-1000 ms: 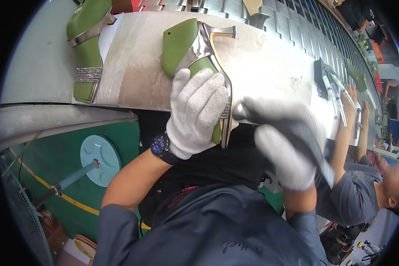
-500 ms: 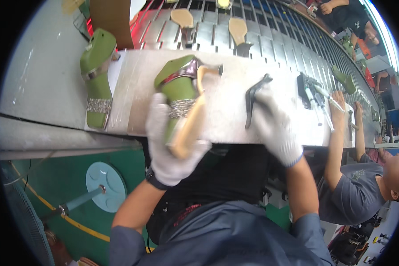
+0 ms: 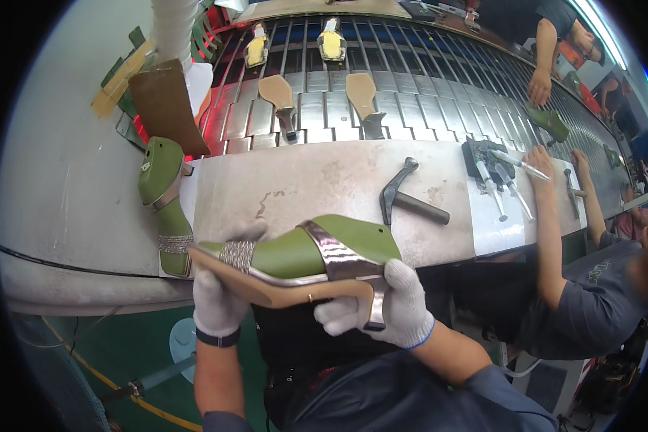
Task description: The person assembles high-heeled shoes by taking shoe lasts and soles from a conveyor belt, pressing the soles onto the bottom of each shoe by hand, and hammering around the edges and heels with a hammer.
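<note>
Both my white-gloved hands hold a heeled sandal (image 3: 338, 258) on a green shoe last, tilted on its side at the table's near edge. My left hand (image 3: 223, 295) is closed round the toe end, by the glittery strap. Gripping the heel end is my right hand (image 3: 392, 306), its fingers about the silvery heel and the sole's underside. The sandal's tan sole faces me. Beyond my right hand a hammer (image 3: 421, 207) lies on the table, clear of both hands. A second sandal on a green last (image 3: 167, 187) stands at the table's left end.
Behind the pale worktable (image 3: 302, 169) runs a slatted metal conveyor with tan soles (image 3: 277, 93) on it. Several syringes (image 3: 491, 191) rest in a dark holder at right. A co-worker's bare arm (image 3: 551, 252) reaches onto the table there. A brown board (image 3: 167, 108) stands at back left.
My right hand has let go of the hammer, which now lies on the table, and has taken the sandal's heel end. The sandal has been turned sideways, toe to the left.
</note>
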Available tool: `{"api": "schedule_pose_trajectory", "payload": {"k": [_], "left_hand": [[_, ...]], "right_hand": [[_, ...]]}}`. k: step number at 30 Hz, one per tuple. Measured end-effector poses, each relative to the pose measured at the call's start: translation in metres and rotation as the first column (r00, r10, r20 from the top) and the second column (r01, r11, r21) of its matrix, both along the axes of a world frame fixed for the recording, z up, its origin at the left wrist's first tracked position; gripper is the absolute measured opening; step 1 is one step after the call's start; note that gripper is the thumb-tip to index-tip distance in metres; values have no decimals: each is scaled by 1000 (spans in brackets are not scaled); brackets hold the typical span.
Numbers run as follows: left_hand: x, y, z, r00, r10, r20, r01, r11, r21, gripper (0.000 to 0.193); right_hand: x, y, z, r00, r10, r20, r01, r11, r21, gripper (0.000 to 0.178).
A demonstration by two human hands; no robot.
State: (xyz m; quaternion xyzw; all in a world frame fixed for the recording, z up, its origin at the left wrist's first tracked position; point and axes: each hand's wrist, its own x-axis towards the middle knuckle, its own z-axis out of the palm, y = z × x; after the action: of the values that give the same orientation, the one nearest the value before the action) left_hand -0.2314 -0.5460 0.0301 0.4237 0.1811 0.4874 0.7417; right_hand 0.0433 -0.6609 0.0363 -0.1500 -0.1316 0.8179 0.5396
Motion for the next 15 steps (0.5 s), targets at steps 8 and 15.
{"api": "schedule_pose_trajectory", "payload": {"k": [8,15], "left_hand": [[3,63,-11,857,-492,156,446,858,254,85],[66,38,-11,635,488,-599,-46,798,601,53]], "right_hand": [[36,-1,20,976,71,204,-93,990,101,109],[55,60,57,750,-599,280,558,801,220,43]]}}
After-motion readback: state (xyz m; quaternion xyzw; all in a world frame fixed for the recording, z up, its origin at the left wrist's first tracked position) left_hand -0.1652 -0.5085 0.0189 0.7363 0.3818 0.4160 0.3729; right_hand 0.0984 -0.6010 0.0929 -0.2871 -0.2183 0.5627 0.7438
